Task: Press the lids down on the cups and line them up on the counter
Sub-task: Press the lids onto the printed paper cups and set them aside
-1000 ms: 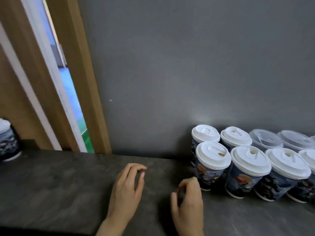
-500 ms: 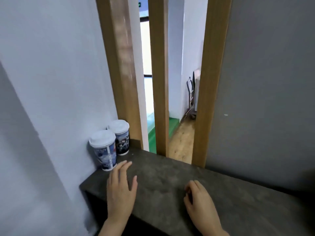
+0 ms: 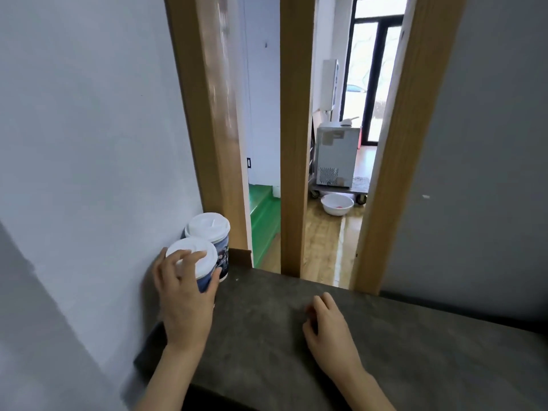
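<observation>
Two printed blue paper cups with white lids stand at the counter's far left end against the wall. My left hand [image 3: 185, 295] grips the near cup [image 3: 199, 264], fingers over the lid's rim and thumb on its right side. The far cup [image 3: 212, 234] stands just behind it, touching or nearly so. My right hand [image 3: 329, 327] rests on the dark counter [image 3: 415, 351] to the right, fingers loosely curled and holding nothing.
A grey wall closes the left side. Wooden posts [image 3: 293, 143] frame gaps behind the counter, with a room beyond holding a white basin [image 3: 337, 204] and a metal cart. The counter's left end drops off just below my left wrist.
The view swung left, away from the cluster of lidded cups. My left hand went from flat on the counter to grasping the near cup. My right hand stayed resting on the counter.
</observation>
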Tool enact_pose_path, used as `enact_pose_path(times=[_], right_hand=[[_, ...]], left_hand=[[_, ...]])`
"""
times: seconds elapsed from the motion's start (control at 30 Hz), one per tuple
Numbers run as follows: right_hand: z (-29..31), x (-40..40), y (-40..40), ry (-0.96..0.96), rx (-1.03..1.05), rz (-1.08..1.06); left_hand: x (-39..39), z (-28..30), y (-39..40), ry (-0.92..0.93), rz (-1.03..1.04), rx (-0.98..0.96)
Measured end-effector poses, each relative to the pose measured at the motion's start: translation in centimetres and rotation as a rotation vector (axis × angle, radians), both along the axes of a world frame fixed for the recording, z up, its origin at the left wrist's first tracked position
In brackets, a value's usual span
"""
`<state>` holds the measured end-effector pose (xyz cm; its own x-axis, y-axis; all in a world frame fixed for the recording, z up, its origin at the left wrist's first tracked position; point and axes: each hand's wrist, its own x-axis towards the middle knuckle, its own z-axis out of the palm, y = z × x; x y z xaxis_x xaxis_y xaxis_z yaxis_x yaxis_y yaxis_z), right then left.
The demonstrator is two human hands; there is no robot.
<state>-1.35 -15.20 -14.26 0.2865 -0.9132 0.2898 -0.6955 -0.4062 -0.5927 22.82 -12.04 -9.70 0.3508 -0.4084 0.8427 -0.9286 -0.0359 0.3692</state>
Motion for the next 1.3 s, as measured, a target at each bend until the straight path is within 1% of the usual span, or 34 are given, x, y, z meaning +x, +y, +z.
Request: enact_pose_path(times=[0.07,0.1,0.17,0.2,0.27,0.33,0.4,0.43,0.5,0.6,0.63,0.77,0.9,1.07,1.13,1.2,1.3], right_hand=[[0.0,-0.3,0.1,-0.065,0.009,0.022],[0.1,-0.4,0.2,-0.117,0.017,0.048],[0.4,-0.8,0.5,-0.282,0.053,0.077],[0.5,-1.2,0.7,-0.39,0.107,0.088],[0.8,-2.1,1.0,-0.571,0.289,0.173],[1.1,-3.7,1.0,-0.618,0.434,0.264],[1.2,-5.6,1.0,-0.586,0.417,0.262],[1.0,-6.5,1.0,-0.596,0.37,0.213],[0.3,-7.9,1.0,-0.685,0.273,0.074],[-0.6,-8.9,0.5,-0.827,0.195,-0.032],[-0.8,-8.9,0.4,-0.838,0.189,-0.041],[-1.0,-8.5,0.3,-0.816,0.183,-0.045],[-1.0,-8.4,0.5,-0.8,0.193,-0.023],[-0.6,-8.3,1.0,-0.783,0.089,-0.065],[-0.4,-8.3,1.1,-0.789,0.059,-0.085],[-0.3,-8.4,1.2,-0.797,0.063,-0.086],[-0.2,-8.4,1.3,-0.829,0.116,-0.077]], left_hand=[[-0.5,-0.3,-0.1,0.061,-0.115,-0.079],[-1.1,-0.3,0.0,0.117,-0.209,-0.124],[-2.8,-0.8,0.2,0.265,-0.413,-0.195],[-4.1,-1.2,0.1,0.354,-0.5,-0.213],[-7.0,-1.9,-0.2,0.519,-0.622,-0.219],[-10.0,-2.5,-0.8,0.601,-0.689,-0.219],[-12.9,-3.1,-1.5,0.633,-0.729,-0.187],[-14.1,-3.3,-1.8,0.642,-0.75,-0.147],[-16.0,-3.7,-2.2,0.608,-0.834,-0.025],[-16.7,-4.2,-2.7,0.392,-0.889,0.074],[-16.6,-4.3,-2.8,0.366,-0.892,0.096],[-16.2,-4.5,-2.6,0.386,-0.905,0.16],[-16.1,-4.4,-2.6,0.38,-0.882,0.161],[-16.1,-4.5,-2.8,0.364,-0.868,0.145],[-16.0,-4.4,-2.8,0.362,-0.886,0.173],[-16.1,-4.4,-2.7,0.34,-0.896,0.21],[-16.1,-4.6,-2.8,0.278,-0.908,0.211]])
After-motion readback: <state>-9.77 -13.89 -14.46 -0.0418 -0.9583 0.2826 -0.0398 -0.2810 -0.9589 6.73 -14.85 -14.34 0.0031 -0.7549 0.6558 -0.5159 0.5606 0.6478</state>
